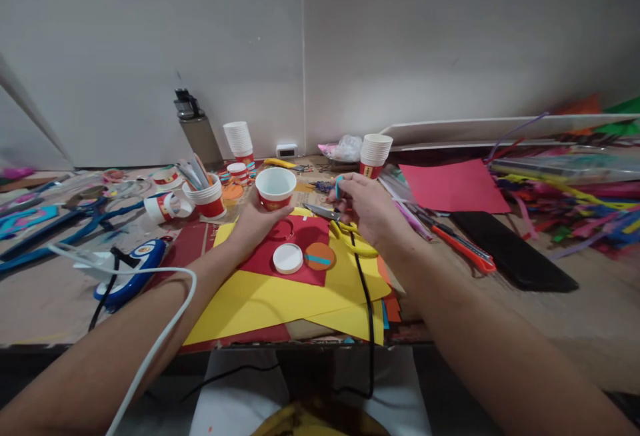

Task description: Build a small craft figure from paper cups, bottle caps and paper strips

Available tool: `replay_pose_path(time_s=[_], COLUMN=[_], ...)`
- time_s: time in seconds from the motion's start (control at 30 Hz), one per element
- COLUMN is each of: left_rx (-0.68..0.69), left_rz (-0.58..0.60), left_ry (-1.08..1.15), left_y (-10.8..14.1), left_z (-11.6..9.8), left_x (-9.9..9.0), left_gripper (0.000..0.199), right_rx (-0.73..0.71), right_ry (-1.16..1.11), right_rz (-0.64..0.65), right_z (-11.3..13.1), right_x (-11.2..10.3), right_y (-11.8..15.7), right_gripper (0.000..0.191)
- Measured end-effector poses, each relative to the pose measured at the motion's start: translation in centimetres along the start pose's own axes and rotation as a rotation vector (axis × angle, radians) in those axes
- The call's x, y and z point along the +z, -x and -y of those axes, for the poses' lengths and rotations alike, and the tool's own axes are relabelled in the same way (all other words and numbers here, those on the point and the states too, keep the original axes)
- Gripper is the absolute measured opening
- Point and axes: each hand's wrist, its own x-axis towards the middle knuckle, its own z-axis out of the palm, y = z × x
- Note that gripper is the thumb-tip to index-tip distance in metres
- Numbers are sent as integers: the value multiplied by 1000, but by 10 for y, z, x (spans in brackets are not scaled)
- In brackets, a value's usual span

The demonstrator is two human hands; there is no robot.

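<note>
My left hand (257,219) is wrapped round a red and white paper cup (276,183), its open mouth facing up. Between the fingertips of my right hand (365,206) is a small curled blue paper strip (339,186). Scissors (323,211) with yellow handles lie just below my right hand, partly covered by it. On a red paper sheet (310,276) lie a round white disc (288,259), like a cut cup bottom, and an orange paper disc (320,257) with a blue stripe. Yellow sheets (235,303) lie underneath.
Stacked paper cups (376,153), tipped cups (163,208) and a pen-filled cup (210,203) stand behind and left. A red utility knife (465,249), a black phone-like slab (515,249) and colourful strips (590,209) lie right. A white cable (187,296) crosses my left forearm.
</note>
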Motion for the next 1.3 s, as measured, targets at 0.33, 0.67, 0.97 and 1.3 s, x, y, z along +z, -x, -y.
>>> replay_pose_path(time_s=[0.33,0.67,0.97,1.3], left_rx=[-141,-126,-106,-168], left_rz=[76,28,78,77], left_ry=[201,-377,-446,-436], left_y=[-57,-91,-85,-76], left_z=[-9,-2,25,30], left_x=[9,38,20,10], left_gripper=[57,61,65,68], right_rx=[-150,-198,-282,-316], right_ry=[74,263,419,510], right_rz=[-48,-6,81,129], right_z=[11,1,-16,-17], right_x=[-18,-15,-13,-12], right_y=[-7,-5,-11,-7], right_gripper=[17,7,9,13])
